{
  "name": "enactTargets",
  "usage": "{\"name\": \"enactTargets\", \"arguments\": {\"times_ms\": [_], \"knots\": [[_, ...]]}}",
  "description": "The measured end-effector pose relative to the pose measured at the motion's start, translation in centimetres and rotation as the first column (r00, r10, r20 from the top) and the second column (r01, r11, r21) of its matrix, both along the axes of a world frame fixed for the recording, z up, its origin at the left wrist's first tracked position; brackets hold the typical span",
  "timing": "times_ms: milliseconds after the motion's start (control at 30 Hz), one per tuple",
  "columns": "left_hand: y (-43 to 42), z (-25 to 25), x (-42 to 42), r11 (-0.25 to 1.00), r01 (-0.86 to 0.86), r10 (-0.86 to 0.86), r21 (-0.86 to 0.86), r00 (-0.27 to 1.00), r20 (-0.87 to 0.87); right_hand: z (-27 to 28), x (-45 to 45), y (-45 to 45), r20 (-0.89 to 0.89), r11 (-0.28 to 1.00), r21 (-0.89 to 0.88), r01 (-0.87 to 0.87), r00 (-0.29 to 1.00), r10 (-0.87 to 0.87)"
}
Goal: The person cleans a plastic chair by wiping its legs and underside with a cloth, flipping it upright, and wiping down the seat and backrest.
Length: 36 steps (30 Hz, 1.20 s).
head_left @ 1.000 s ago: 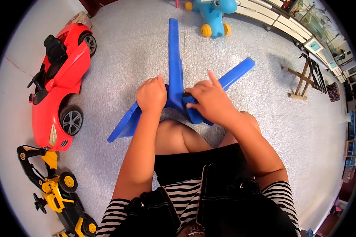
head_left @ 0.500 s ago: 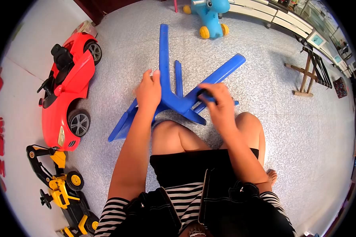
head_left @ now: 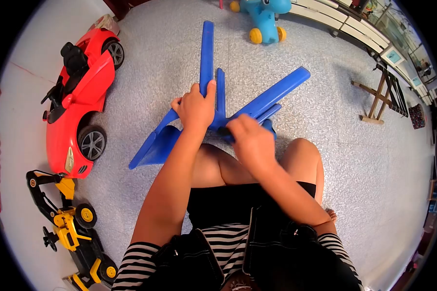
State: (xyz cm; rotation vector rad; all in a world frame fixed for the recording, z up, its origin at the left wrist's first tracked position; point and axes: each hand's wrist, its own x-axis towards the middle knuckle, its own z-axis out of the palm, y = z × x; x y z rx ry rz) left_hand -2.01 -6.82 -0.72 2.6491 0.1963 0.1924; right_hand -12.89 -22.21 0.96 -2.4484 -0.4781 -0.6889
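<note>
A blue plastic chair [head_left: 155,145] lies tipped over in front of my knees, its legs pointing away and to the right. My left hand [head_left: 196,106] grips it near the base of the leg that points straight away. Closed round a small dark object [head_left: 224,131], my right hand [head_left: 250,140] is against the chair where the right-hand legs meet the seat. My fingers cover most of that object, so its shape cannot be made out.
A red toy car [head_left: 80,104] and a yellow and black toy excavator [head_left: 75,228] stand along the left wall. Ahead is a blue ride-on toy [head_left: 264,22] with yellow wheels. A folding stool [head_left: 381,94] and a white drawer cabinet [head_left: 359,30] are at the right.
My left hand has moved right onto the chair's leg base. My right hand went out to the right and came back toward the middle with the dark object. The chair has shifted and turned slightly.
</note>
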Motion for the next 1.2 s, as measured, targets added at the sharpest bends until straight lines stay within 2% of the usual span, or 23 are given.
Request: {"name": "enactTargets", "arguments": {"times_ms": [67, 133, 200, 333, 400, 433, 600, 700, 733, 833, 867, 933, 967, 1000, 1067, 1100, 1200], "knots": [[0.0, -0.3, -0.1, 1.0, -0.015, 0.015, 0.027, 1.0, 0.005, 0.3, -0.2, 0.1, 0.008, 1.0, -0.02, -0.008, 1.0, 0.008], [-0.2, 0.6, -0.5, 1.0, 0.013, -0.013, 0.009, 1.0, 0.018, 0.6, 0.5, -1.3, -0.1, 0.999, -0.015, 0.051, 0.994, -0.052], [-0.3, 0.5, -0.6, 1.0, 0.005, -0.005, 0.003, 1.0, 0.013, 0.4, 1.5, -2.2, -0.114, 0.98, 0.01, 0.197, 0.974, -0.194], [-0.5, 0.5, -0.6, 1.0, -0.011, 0.011, 0.024, 1.0, 0.009, -0.2, -0.1, -0.3, -0.011, 0.99, -0.134, 0.036, 0.999, -0.038], [-0.4, 0.6, -0.4, 1.0, -0.006, 0.006, 0.023, 1.0, -0.006, 0.1, 0.7, -1.3, 0.06, 0.996, -0.084, 0.025, 0.998, -0.02], [-0.3, 0.6, -0.4, 1.0, -0.004, 0.005, 0.026, 1.0, -0.022, -0.1, 1.3, -1.9, 0.051, 0.988, -0.113, 0.11, 0.993, -0.104], [-0.4, 0.6, -0.5, 1.0, 0.002, -0.003, 0.022, 1.0, 0.022, -0.7, -0.1, -0.7, 0.0, 0.986, -0.168, 0.015, 1.0, -0.016], [-0.5, 0.8, -0.5, 1.0, 0.01, -0.01, 0.016, 1.0, 0.028, -0.1, 1.6, -2.4, 0.022, 0.979, -0.063, 0.196, 0.981, -0.195], [-0.5, 0.8, -0.7, 1.0, 0.011, -0.012, 0.012, 1.0, 0.015, -0.2, 1.2, -2.1, 0.018, 0.98, -0.064, 0.191, 0.982, -0.19], [-0.4, 0.5, -0.6, 0.999, 0.002, -0.003, 0.033, 0.999, 0.04, -1.1, -0.3, 0.1, 0.059, 0.986, -0.165, 0.003, 0.998, 0.007], [-0.5, 0.4, -0.4, 0.999, 0.007, -0.009, 0.033, 0.999, 0.044, -1.0, 0.1, -0.4, 0.064, 0.986, -0.165, 0.009, 0.998, 0.001], [-0.4, 0.4, -0.4, 0.999, 0.004, -0.004, 0.043, 1.0, 0.016, -0.4, 1.5, -1.9, 0.069, 0.992, -0.063, 0.108, 0.992, -0.103], [-0.4, 0.4, -0.5, 0.999, 0.001, -0.001, 0.043, 1.0, 0.015, 0.3, 1.8, -2.5, 0.034, 0.979, -0.067, 0.19, 0.982, -0.188], [-0.5, 0.6, -0.6, 0.999, 0.001, -0.002, 0.034, 1.0, 0.005, 0.0, 1.5, -2.2, 0.031, 0.98, -0.068, 0.185, 0.983, -0.183], [-0.5, 0.7, -0.6, 1.0, 0.005, -0.005, 0.028, 1.0, -0.002, -0.9, 0.5, -0.6, 0.058, 0.979, -0.18, 0.101, 0.994, -0.091], [-0.5, 0.7, -0.6, 0.999, 0.0, 0.0, 0.043, 1.0, 0.0, -1.2, -0.1, 0.1, 0.051, 0.989, -0.148, -0.018, 0.998, 0.025], [-0.6, 1.0, -0.5, 0.999, 0.002, -0.002, 0.054, 1.0, -0.003, -0.5, 1.5, -1.9, 0.013, 0.994, -0.073, 0.076, 0.997, -0.076]]}}
